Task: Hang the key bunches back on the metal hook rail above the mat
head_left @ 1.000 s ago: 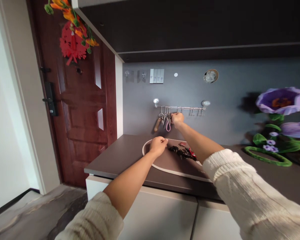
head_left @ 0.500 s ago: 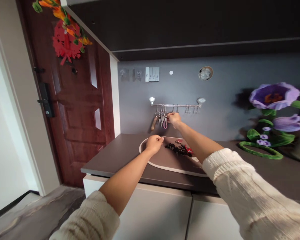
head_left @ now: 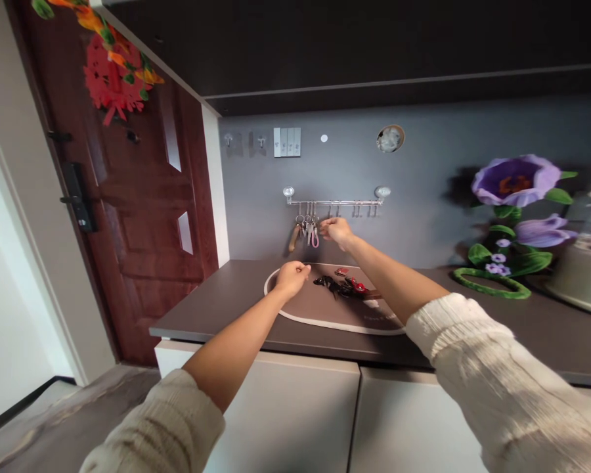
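My right hand (head_left: pixel 335 231) is raised to the wall rail (head_left: pixel 335 202), its loosely bent fingertips just right of the hanging key bunches (head_left: pixel 306 230) with a pink loop and a wooden tag. I see nothing held in it. My left hand (head_left: pixel 290 276) hovers closed in a loose fist over the left end of the oval tray (head_left: pixel 325 318); what it pinches, if anything, is hidden. A pile of dark keys with red fobs (head_left: pixel 342 286) lies in the tray between my forearms.
The tray sits on a dark countertop (head_left: pixel 217 309) over white cabinet doors (head_left: pixel 285 414). A red-brown entrance door (head_left: pixel 128 197) stands at the left. Purple artificial flowers (head_left: pixel 515 217) and a grey pot (head_left: pixel 584 276) occupy the counter's right side. Switches (head_left: pixel 286 142) are on the wall.
My right hand has dropped slightly from the rail's hooks and come off the hanging keys. The left hand stays closed over the tray. The view has shifted to the right.
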Demonstrator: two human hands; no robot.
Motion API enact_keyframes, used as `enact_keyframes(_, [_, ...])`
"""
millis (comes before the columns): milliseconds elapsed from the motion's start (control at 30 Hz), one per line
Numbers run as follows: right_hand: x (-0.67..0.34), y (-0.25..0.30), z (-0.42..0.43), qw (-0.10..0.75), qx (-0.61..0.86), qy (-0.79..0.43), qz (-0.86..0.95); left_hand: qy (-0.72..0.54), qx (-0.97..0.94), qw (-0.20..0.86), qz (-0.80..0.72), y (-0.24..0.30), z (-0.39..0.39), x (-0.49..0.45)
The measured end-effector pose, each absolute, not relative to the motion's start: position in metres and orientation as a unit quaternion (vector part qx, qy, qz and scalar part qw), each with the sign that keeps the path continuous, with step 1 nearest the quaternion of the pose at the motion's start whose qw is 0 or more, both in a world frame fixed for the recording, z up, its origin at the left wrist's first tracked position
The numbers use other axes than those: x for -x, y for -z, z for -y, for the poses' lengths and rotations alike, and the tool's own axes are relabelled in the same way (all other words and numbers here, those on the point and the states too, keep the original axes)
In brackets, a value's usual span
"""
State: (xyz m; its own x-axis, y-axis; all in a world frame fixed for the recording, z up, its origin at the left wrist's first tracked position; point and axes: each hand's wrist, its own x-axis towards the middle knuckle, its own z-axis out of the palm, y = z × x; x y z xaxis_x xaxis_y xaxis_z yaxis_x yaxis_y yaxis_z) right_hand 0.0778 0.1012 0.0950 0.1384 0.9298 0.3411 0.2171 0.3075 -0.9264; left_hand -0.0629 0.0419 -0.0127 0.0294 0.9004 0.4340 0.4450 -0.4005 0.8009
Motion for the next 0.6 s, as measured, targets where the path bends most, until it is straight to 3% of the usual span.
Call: enact_keyframes(600, [-0.114,-0.062,-0.02,0.546,0.456,-0.329,0.621,-0.472,-0.717,0.278,-0.432,0.002,-0.017,0.045])
